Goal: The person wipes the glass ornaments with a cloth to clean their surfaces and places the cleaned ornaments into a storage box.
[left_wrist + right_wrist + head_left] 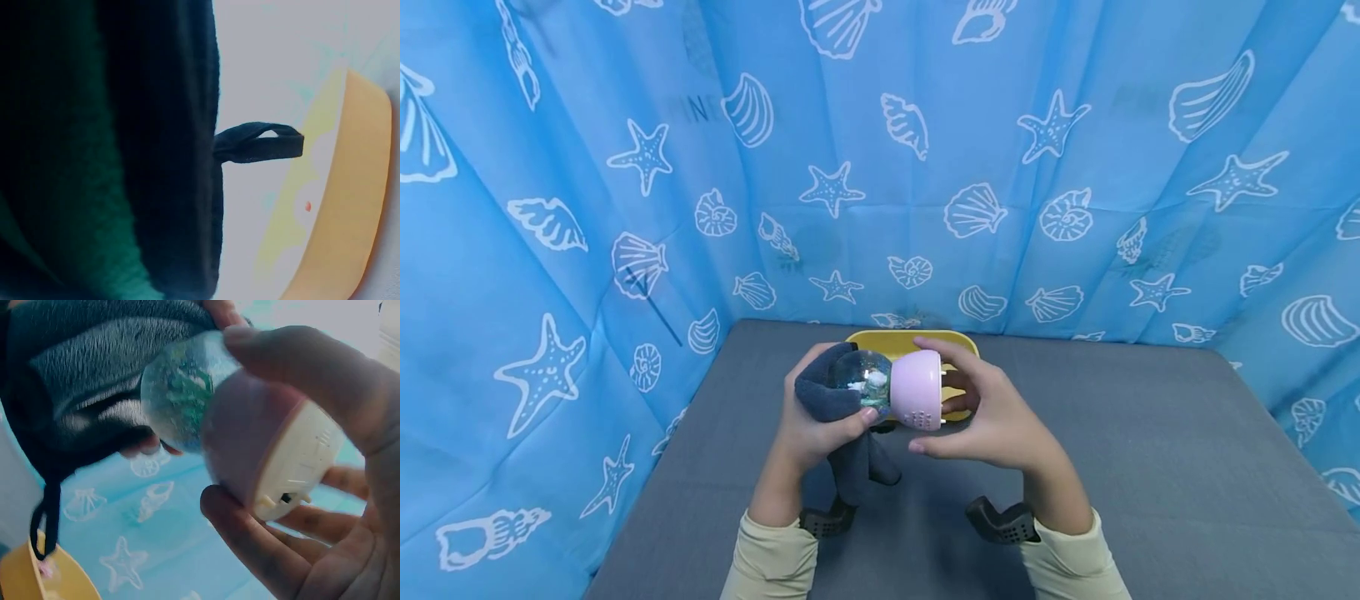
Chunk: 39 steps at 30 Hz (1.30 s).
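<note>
A snow globe with a clear glittery dome (872, 379) and a pink base (916, 387) lies sideways between the two hands, above the table. My left hand (820, 433) grips the dome through a dark grey cloth (850, 479), its thumb reaching over the front. My right hand (1000, 417) is curled round the base, with a finger (228, 512) at its rim. A gap shows below the base to the right thumb in the head view. The white underside (300, 459) of the base faces the right palm. In the left wrist view the cloth's loop (269, 147) hangs out.
Behind the hands stands a yellow container (917, 335) on the grey-covered table (1150, 433); the hands and globe partly hide it. A blue curtain (880, 208) with white shells and starfish encloses the back and sides. Black wrist mounts (1000, 521) sit at both wrists.
</note>
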Each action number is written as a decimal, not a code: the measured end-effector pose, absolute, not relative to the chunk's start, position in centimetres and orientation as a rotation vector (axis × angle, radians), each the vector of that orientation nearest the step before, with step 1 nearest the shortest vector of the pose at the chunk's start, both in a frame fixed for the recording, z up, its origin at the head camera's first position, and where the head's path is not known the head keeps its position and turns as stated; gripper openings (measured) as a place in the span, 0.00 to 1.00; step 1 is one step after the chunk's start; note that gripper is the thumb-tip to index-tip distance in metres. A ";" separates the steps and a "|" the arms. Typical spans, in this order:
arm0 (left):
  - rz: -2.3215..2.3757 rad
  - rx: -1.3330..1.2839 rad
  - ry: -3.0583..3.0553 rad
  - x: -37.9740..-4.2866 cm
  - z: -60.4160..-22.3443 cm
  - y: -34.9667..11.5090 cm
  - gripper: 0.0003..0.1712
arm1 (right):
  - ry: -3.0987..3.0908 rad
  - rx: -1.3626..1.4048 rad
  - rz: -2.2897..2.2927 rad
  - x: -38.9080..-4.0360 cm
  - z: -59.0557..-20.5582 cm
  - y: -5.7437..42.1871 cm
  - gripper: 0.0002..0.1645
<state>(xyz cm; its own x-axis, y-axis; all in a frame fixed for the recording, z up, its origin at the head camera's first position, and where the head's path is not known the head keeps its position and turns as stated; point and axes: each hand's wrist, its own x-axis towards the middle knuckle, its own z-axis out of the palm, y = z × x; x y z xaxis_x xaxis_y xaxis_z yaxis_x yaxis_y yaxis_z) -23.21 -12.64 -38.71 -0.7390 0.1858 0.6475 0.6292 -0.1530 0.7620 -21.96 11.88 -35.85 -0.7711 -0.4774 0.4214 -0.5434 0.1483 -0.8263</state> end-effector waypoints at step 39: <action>-1.911 -0.915 -1.933 -22.7 -38.8 -11.8 0.36 | -2.354 0.759 1.776 -22.3 -36.0 11.8 0.18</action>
<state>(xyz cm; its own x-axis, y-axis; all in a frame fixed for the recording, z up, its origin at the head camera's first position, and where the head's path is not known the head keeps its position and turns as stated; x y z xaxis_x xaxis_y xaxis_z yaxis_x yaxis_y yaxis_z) -22.74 -11.76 -38.79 -0.7630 0.2420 0.5994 0.6022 -0.0710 0.7952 -22.29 11.77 -36.01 -0.8712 -0.3285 0.3648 -0.4410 0.1972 -0.8756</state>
